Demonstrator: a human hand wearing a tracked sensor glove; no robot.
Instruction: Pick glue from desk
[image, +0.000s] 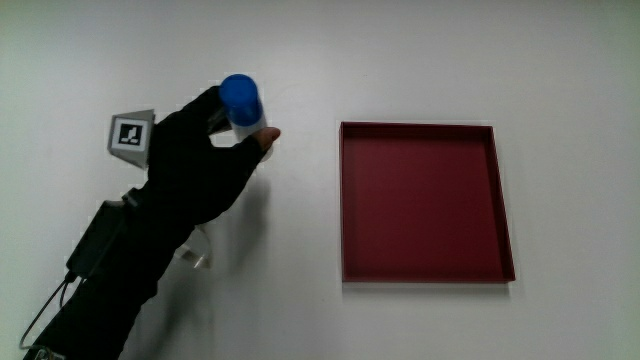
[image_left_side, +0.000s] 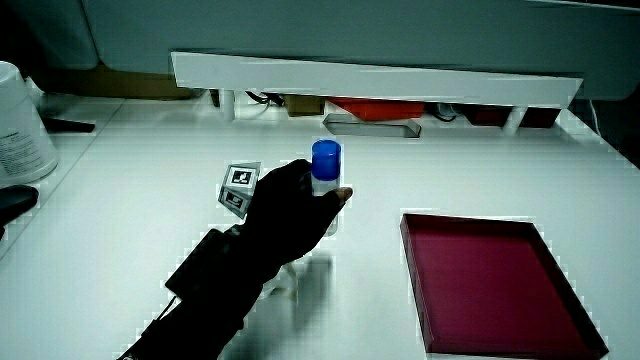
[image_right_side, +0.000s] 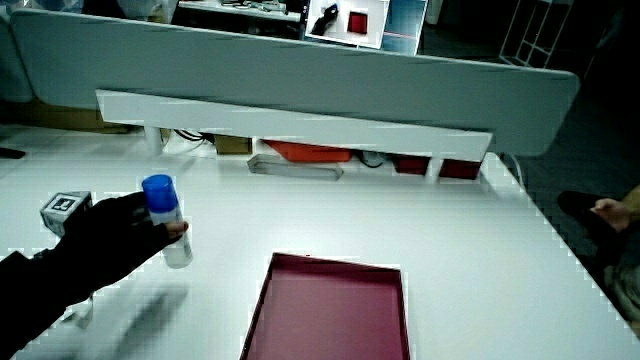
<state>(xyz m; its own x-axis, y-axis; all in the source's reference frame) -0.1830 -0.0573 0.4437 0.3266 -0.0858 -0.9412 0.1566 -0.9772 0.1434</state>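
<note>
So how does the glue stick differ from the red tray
The glue stick is a small upright tube, white with a blue cap; the red tray is wide, flat, square and dark red. The glue stick is gripped by the hand, while the tray lies untouched beside it. The tray is open and holds nothing; the glue stick is capped. Both are at the same white table.

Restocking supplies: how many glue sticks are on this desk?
1. The glue stick, blue-capped and upright, is gripped by the hand beside the red tray. No others show; the shelf under the partition may hide some.
</note>
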